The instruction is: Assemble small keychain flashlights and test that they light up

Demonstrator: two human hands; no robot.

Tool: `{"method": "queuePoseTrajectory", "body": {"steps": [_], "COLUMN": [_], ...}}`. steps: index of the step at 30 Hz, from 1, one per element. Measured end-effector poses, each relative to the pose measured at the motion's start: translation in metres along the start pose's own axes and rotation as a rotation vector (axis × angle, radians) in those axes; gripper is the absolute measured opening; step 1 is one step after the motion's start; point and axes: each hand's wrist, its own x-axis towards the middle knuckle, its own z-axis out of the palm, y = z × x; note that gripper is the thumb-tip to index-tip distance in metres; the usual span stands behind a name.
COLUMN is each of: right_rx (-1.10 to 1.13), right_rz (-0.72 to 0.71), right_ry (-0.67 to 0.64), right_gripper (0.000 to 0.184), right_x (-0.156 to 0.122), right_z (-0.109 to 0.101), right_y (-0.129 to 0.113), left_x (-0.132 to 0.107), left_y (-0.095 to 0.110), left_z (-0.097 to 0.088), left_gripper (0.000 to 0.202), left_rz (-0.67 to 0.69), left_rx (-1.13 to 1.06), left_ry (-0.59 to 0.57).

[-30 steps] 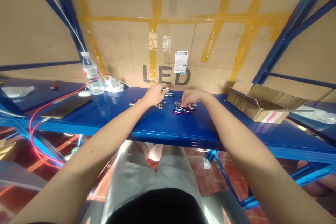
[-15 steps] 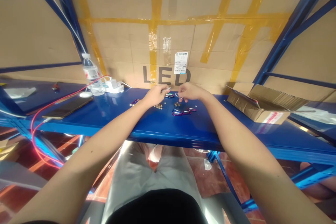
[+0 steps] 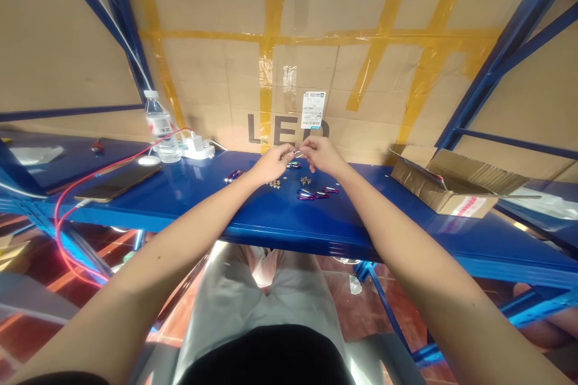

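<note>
While both hands meet above the back of a blue metal shelf (image 3: 289,216), they pinch one small silvery metal piece (image 3: 295,151) between them; it is too small to tell exactly what it is. The left hand (image 3: 271,163) has its fingers curled nearly closed, thumb and forefinger tips gripping the piece from the left. The right hand (image 3: 323,156) grips it from the right, fingers bent close together.

Just below the hands, on the shelf, lie purple carabiner clips (image 3: 313,194), a little heap of small metal parts (image 3: 273,183), and a few more coloured clips (image 3: 232,177) to the left. Farther left are a dark phone (image 3: 117,183) with a red cable (image 3: 67,204), a white charger (image 3: 197,145) and a clear water bottle (image 3: 158,126). An open cardboard box (image 3: 451,183) sits to the right. Taped cardboard (image 3: 316,54) printed "LED" stands behind everything.
</note>
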Motion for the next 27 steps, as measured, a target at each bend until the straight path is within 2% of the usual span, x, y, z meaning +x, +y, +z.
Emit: {"method": "queuePoseTrajectory", "body": {"steps": [7,13,21,27], "right_rx": [-0.051,0.105,0.103,0.003], "right_rz": [-0.023,0.026,-0.083,-0.095], "right_ry": [-0.056,-0.075,-0.015,0.002], "right_gripper": [0.011,0.014,0.008,0.014], "right_x": [-0.001,-0.002,0.000,-0.003], "right_z": [0.005,0.007,0.008,0.003], "right_y": [0.003,0.003,0.004,0.001], "left_x": [0.002,0.004,0.003,0.003], "left_y": [0.001,0.002,0.011,0.012], "left_z": [0.002,-0.001,-0.007,-0.009], "left_gripper": [0.019,0.025,0.011,0.013], "left_rz": [-0.071,-0.126,-0.298,-0.272], "left_rx": [-0.074,-0.231,-0.539,-0.525], "left_ry": [0.025,-0.015,-0.067,-0.049]}}
